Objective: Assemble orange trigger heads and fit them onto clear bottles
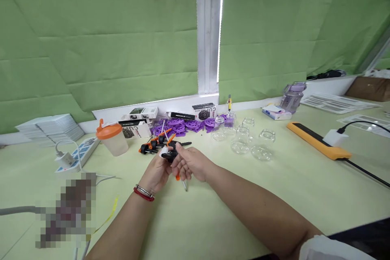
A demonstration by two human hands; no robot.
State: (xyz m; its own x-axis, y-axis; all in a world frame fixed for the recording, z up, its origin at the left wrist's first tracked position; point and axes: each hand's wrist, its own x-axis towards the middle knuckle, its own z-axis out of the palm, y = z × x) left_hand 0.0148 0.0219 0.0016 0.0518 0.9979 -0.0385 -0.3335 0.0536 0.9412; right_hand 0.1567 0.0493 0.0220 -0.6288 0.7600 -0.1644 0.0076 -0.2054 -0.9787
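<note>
Both my hands meet over the table, closed around a black plastic part (170,155). An orange piece and a thin metal rod (184,185) stick out below the fingers and look to belong to it. My left hand (157,172) grips it from the left, with something white at its fingertips. From the right, my right hand (195,163) has its fingers curled against the part, thumb on top. Just behind lie several similar black parts (155,144) with orange pieces and rods. The fingers hide much of what is held.
Purple plastic pieces (176,126) lie behind, among printed boxes (137,129). Several clear glass jars (240,142) stand right of centre. Left are an orange-lidded cup (112,138) and a white power strip (82,154); right, an orange power strip (317,140) and a purple bottle (293,97).
</note>
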